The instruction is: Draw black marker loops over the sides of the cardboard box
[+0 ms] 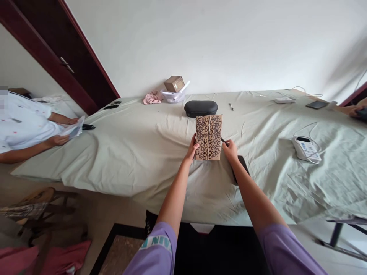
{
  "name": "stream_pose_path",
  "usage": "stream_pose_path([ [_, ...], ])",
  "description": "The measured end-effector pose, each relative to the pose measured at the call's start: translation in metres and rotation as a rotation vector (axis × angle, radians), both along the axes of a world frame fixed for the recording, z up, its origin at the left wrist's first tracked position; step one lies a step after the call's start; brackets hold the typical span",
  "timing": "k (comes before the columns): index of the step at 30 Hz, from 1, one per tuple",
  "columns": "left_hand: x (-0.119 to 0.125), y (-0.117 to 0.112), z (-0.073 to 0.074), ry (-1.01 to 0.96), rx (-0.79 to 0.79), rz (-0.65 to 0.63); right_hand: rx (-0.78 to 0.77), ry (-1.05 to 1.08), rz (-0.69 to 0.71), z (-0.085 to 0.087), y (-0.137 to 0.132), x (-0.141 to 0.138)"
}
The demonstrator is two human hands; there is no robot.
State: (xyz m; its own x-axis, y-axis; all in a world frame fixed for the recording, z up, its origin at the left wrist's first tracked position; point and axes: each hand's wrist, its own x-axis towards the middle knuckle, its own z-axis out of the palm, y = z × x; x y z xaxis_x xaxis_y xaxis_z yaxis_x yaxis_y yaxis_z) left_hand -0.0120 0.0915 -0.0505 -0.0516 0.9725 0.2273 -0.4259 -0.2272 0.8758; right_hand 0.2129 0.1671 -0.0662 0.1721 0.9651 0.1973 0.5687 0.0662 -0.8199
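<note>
My left hand grips the left edge of a piece of brown cardboard, with the thumb on its front. Black hand-drawn loops cover its face, and a pale vertical line runs down the middle. The cardboard is held tilted up over the cloth-covered table. At its right edge, my right hand is closed around a black marker, its tip pointing toward the cardboard. Partly under my right forearm lies a dark flat object. A black zip case sits just behind the cardboard.
A plastic tub with a small box stands by the wall beside a pink cloth. Another pen lies to the right. A white device with a cable is farther right. At left, a person holds papers.
</note>
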Motion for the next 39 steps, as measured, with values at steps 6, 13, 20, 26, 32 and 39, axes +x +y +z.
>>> stream_pose_path([
  [6,0.011,-0.012,-0.021,0.063,0.111,0.112,0.001,0.043,0.026,0.006,-0.003,0.000],
  [13,0.008,-0.014,-0.026,0.111,0.105,0.169,0.029,0.089,0.037,0.004,-0.007,0.002],
  [20,0.007,0.012,0.006,0.015,-0.175,0.018,0.038,0.078,0.066,0.002,-0.006,0.003],
  [26,0.010,0.022,0.009,-0.086,-0.100,-0.075,-0.020,-0.073,0.081,0.002,-0.006,0.001],
  [32,0.008,0.014,-0.006,-0.103,-0.057,-0.014,-0.106,-0.351,0.069,0.012,-0.018,-0.007],
  [39,0.006,0.013,-0.010,-0.149,-0.078,0.000,-0.145,-0.484,-0.008,0.027,-0.035,-0.011],
])
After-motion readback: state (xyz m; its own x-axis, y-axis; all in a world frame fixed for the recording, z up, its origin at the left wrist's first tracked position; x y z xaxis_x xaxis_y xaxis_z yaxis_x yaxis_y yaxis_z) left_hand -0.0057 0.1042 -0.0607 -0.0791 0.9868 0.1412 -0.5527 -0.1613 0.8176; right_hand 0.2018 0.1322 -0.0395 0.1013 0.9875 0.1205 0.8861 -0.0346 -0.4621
